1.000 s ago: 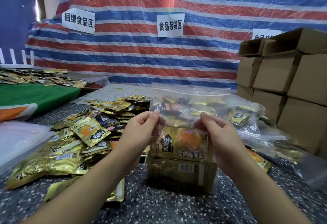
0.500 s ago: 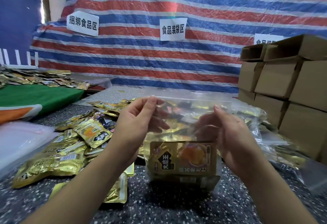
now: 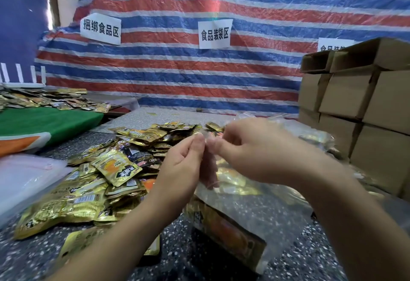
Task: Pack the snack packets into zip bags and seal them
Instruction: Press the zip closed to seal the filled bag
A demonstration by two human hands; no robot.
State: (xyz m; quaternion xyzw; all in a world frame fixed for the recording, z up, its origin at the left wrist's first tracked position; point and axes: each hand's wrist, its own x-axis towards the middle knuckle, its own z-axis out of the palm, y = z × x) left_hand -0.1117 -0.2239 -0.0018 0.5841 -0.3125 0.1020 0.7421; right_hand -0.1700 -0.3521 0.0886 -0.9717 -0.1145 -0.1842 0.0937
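A clear zip bag point(image 3: 248, 212) with gold snack packets point(image 3: 230, 229) inside lies tilted in front of me, its bottom toward the lower right. My left hand point(image 3: 184, 161) and my right hand point(image 3: 250, 154) pinch the bag's top edge close together at its left end, fingertips nearly touching. The bag's top strip is blurred. A heap of loose gold snack packets point(image 3: 106, 170) covers the speckled table point(image 3: 182, 265) to the left of my hands.
Stacked cardboard boxes point(image 3: 363, 96) stand at the right. Filled zip bags point(image 3: 315, 138) lie behind my right hand. Empty clear bags point(image 3: 24, 178) lie at the left. More packets point(image 3: 44, 101) sit on a green cloth point(image 3: 44, 123) far left. A striped tarp point(image 3: 199, 70) forms the back wall.
Both hands rose from the bag's sides to its top and came together at the left end. The bag tipped over from upright to slanting toward the lower right.
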